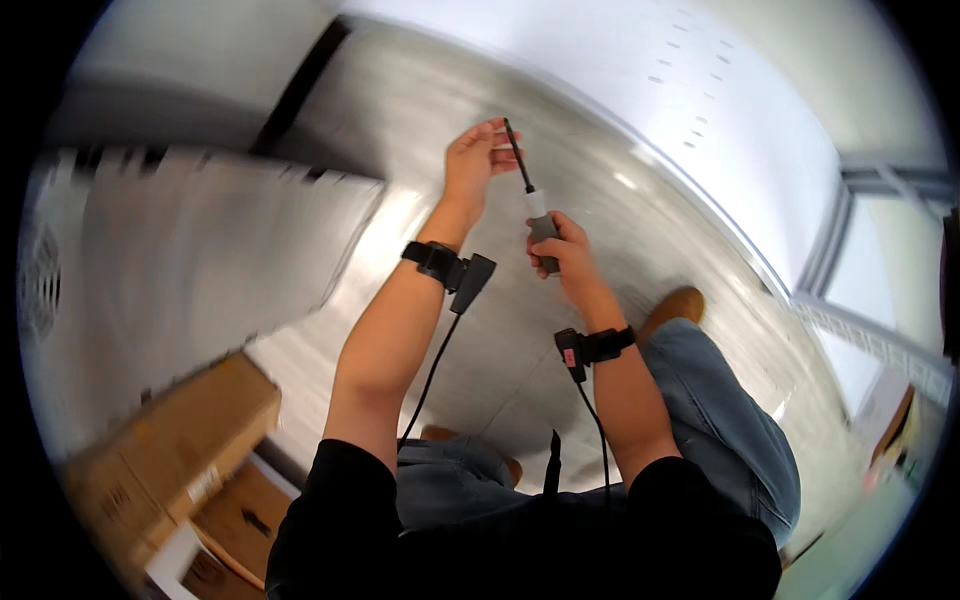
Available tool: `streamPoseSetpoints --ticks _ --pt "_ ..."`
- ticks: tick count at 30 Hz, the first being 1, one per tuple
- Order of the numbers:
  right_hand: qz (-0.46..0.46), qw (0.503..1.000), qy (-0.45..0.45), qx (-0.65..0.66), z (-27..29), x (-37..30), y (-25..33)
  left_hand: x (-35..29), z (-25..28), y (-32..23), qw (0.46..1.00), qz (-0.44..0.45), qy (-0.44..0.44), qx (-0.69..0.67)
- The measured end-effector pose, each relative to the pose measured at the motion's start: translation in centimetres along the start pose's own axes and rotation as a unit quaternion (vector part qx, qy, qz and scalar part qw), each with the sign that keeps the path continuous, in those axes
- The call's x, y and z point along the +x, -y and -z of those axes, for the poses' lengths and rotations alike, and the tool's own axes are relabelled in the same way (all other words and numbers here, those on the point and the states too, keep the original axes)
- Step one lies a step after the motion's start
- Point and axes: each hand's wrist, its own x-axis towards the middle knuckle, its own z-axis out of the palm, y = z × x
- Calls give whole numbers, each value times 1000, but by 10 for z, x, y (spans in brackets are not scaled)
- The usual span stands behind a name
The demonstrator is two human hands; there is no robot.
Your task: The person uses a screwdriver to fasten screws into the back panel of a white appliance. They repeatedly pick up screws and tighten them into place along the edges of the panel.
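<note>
A screwdriver [541, 222] with a grey handle, a pale collar and a thin black shaft points up and away, slightly to the left. My right hand [567, 253] is closed around its handle. Beside the shaft's far end is my left hand [477, 160], its fingers bent and spread apart. The upper fingertip meets or nearly meets the screwdriver's tip; whether anything small is there is too blurred to tell. Both wrists carry black straps with small cabled boxes.
On the left stands a large grey panel or cabinet [200, 270] with a notched edge. Cardboard boxes [180, 440] sit below it at the lower left. A long white panel [690, 120] runs along the upper right, joining a metal frame [835, 240]. Grey floor [510, 340] lies beneath my hands.
</note>
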Motion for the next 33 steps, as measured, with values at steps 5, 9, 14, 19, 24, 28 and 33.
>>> streamPoseSetpoints --ticks 5,9,14,19,24,28,33 --pt "-55 984 120 -120 -89 -16 -63 -100 131 -7 994 -8 -83 -71" --pt "-96 969 192 -119 -129 -30 -56 -145 164 -27 979 -1 -175 -104" --pt "-132 953 254 -99 -121 -36 -40 -159 147 -48 971 24 -220 -91" --pt "-189 937 254 -146 -132 -48 -45 -176 162 -45 974 43 -215 -57" --pt "-222 932 243 -150 -136 -48 -59 -178 174 -43 971 78 -224 -36" --pt "-218 942 228 -112 -153 -59 -70 -189 189 -51 974 77 -214 -18" --pt "-213 944 240 -73 -166 -64 -75 -192 199 -56 972 69 -225 -3"
